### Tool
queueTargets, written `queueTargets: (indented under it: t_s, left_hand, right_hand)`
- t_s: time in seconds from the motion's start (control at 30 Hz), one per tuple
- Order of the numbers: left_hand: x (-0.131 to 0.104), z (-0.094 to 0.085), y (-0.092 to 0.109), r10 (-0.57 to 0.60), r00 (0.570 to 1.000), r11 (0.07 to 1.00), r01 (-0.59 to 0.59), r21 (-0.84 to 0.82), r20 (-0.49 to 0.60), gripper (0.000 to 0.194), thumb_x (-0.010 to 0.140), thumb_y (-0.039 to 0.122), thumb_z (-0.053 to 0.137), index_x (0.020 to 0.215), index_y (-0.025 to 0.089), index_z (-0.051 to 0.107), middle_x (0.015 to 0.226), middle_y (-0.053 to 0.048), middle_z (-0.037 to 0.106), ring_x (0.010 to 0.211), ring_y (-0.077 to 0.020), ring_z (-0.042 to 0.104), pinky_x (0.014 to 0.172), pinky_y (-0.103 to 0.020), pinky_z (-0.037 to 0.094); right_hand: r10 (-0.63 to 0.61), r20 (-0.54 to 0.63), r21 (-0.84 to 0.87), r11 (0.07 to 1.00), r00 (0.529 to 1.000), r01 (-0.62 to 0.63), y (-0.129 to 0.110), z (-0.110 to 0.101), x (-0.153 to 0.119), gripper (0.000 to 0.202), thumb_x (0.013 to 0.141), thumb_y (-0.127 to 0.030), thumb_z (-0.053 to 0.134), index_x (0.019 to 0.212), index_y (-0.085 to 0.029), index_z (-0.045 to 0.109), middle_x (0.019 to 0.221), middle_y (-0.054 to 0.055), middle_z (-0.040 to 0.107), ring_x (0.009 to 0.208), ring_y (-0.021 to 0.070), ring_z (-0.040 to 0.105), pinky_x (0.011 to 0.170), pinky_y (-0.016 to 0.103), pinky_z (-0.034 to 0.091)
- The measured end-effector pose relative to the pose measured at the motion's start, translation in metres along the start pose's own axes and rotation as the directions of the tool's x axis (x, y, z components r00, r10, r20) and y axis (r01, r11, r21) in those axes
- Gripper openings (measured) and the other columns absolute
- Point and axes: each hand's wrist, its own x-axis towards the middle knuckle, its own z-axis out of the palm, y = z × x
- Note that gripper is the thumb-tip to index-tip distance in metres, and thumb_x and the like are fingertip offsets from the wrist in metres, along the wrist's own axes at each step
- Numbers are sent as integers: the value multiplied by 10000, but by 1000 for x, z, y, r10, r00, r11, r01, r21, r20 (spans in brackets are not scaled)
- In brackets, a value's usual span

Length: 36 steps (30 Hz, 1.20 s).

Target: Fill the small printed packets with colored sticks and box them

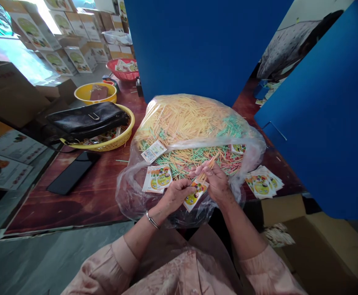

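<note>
My left hand [180,196] is closed on the edge of a small printed packet [194,197], held over the front of a big clear plastic bag [130,180]. A bundle of thin orange sticks [208,169] is gripped in my right hand [218,184], its lower end at the packet's top; whether the ends are inside I cannot tell. Heaps of thin coloured sticks [185,116], orange, green and red, fill the bag. More printed packets [157,178] lie on the bag left of my hands, beside a folded packet [153,152]. Another packet [238,149] rests among the sticks.
A stack of packets [263,182] lies on the table at right, above an open cardboard box [326,246]. Blue panels [197,49] stand behind and right. At left are a phone [73,173], a black bag [89,119] on a yellow basket [131,127], and stacked cartons [80,57].
</note>
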Motion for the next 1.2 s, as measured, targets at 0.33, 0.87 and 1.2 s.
queueTargets:
  t_s: [0.33, 0.87, 1.2]
  left_hand:
    - [3, -21, 6, 100, 986, 968, -127, 218, 131, 240, 732, 368, 585, 638, 147, 591, 576, 40, 455, 563, -77, 374, 526, -198, 301]
    - [3, -22, -1, 68, 989, 984, -89, 156, 134, 221, 719, 356, 620, 700, 138, 593, 575, 40, 493, 522, -65, 390, 507, -197, 305]
    - [-1, -8, -28, 80, 997, 986, -76, 149, -20, 242, 739, 376, 591, 657, 161, 517, 555, 61, 415, 511, -61, 342, 467, -186, 261]
  right_hand:
    - [61, 124, 2, 998, 990, -62, -2, -10, 7, 155, 809, -388, 554, 845, -238, 546, 743, -4, 650, 775, 190, 659, 734, 369, 527]
    - [-63, 73, -10, 998, 995, 64, 2, 0, -6, 148, 842, -379, 538, 860, -232, 542, 803, -6, 638, 820, 173, 652, 794, 374, 513]
    - [-275, -78, 120, 952, 958, 282, -5, 2, -12, 41, 864, -274, 517, 886, -240, 519, 793, -28, 603, 844, 174, 659, 918, 467, 454]
